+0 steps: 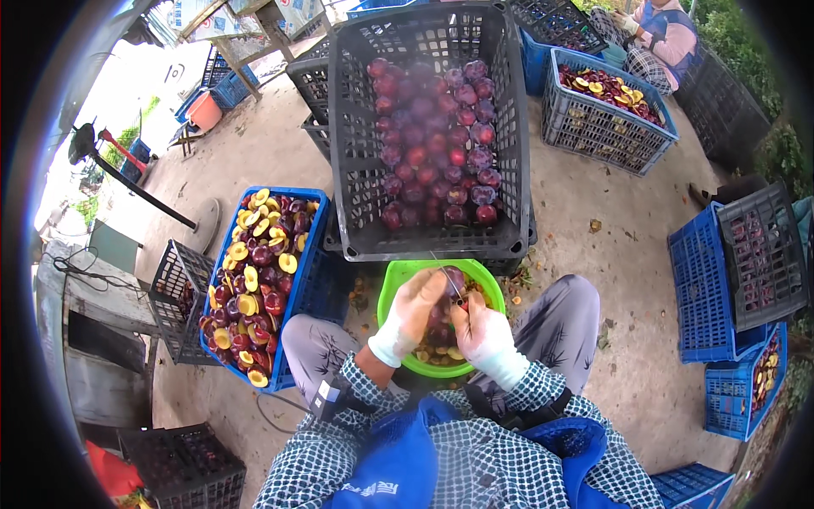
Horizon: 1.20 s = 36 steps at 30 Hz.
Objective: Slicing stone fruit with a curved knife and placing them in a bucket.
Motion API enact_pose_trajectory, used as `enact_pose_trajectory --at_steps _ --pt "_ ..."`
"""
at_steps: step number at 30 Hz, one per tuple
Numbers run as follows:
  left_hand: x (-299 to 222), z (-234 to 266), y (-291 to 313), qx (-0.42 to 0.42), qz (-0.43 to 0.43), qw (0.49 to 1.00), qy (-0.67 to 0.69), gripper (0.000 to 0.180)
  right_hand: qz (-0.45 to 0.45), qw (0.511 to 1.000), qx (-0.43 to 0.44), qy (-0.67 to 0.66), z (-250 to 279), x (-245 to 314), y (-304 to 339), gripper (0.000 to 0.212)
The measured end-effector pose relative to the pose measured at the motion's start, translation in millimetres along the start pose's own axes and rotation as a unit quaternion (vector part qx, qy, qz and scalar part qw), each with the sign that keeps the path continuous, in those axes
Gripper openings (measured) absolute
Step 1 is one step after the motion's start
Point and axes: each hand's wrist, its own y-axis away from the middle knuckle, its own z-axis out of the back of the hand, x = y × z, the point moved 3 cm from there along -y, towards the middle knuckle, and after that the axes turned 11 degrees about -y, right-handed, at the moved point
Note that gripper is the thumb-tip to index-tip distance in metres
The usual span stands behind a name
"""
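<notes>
At frame left, a blue crate [315,280] heaped with halved plums [254,280], yellow flesh up. Just right of it, low centre: left hand [415,310] in a pale glove, fingers curled round a dark plum [452,280], gripping it over the green bowl [398,280]. Touching that fruit from the right, right hand [485,332], also gloved, fingers closed on a thin knife [451,284] whose blade meets the plum. Under both, pits and scraps in the bowl. Above, centre frame, a black crate [356,170] of whole purple-red plums [437,140]. Upper right, another blue crate [593,127] of cut fruit beside a seated person [666,30].
</notes>
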Motion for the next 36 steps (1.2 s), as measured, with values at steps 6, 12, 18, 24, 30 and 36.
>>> enact_pose_trajectory --at_steps 6,12,18,24,30,36 --pt "-18.2 -11.7 7.3 0.031 -0.01 0.995 0.09 0.055 0.01 1.0 0.008 0.021 8.7 8.2 1.8 0.028" --pt "-21.4 -10.8 6.0 -0.011 -0.09 0.99 -0.107 0.06 0.0 1.0 0.007 -0.003 13.3 8.3 3.8 0.027" --pt "-4.4 -2.4 8.3 -0.047 -0.072 0.99 -0.109 0.057 0.002 0.999 0.02 -0.045 8.2 12.8 8.6 0.023" --pt "-12.6 8.3 5.7 -0.046 -0.165 0.938 -0.301 0.052 -0.238 0.903 0.094 -0.346 3.6 -1.7 6.2 0.022" --pt "9.8 12.9 19.2 0.053 -0.001 0.998 -0.022 0.051 0.062 0.996 -0.048 0.035 35.3 40.7 -22.2 0.053" --pt "23.9 -13.4 33.4 0.022 0.042 0.997 0.058 0.048 0.007 0.999 0.036 0.005 20.5 20.9 -27.0 0.061"
